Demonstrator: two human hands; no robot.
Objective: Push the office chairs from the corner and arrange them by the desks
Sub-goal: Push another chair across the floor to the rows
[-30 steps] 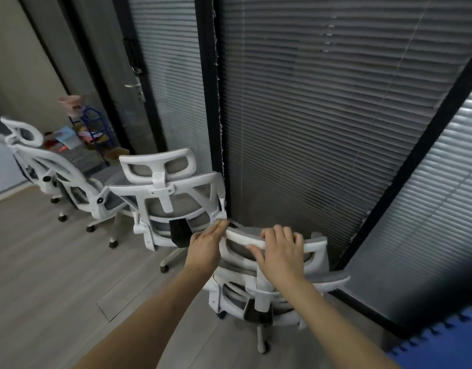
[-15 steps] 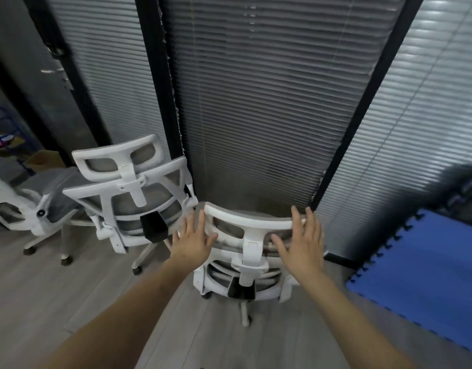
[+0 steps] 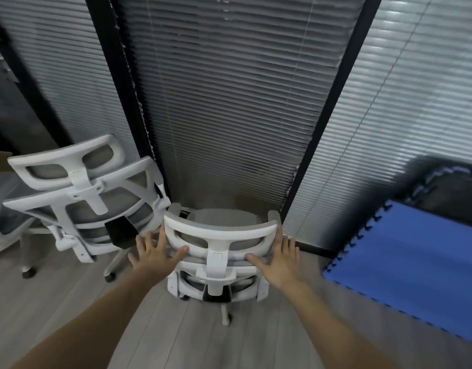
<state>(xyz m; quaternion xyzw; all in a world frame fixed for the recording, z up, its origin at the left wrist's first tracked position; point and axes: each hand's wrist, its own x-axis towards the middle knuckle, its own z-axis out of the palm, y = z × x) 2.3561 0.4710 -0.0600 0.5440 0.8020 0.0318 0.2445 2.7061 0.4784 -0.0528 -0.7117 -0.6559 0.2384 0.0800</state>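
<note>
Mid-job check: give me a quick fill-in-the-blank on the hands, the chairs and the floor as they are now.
1. Both hands rest on the near chair's ____.
2. The left hand and right hand have their fingers ____, not curled.
3. The second chair stands to the near chair's ____.
4. The foam mat on the floor is ____ in colour.

Missing words: headrest; spread; left; blue

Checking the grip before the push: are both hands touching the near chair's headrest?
Touching. The head view shows the left hand and right hand flat against the two ends of the headrest, thumbs lying on its lower edge.
</note>
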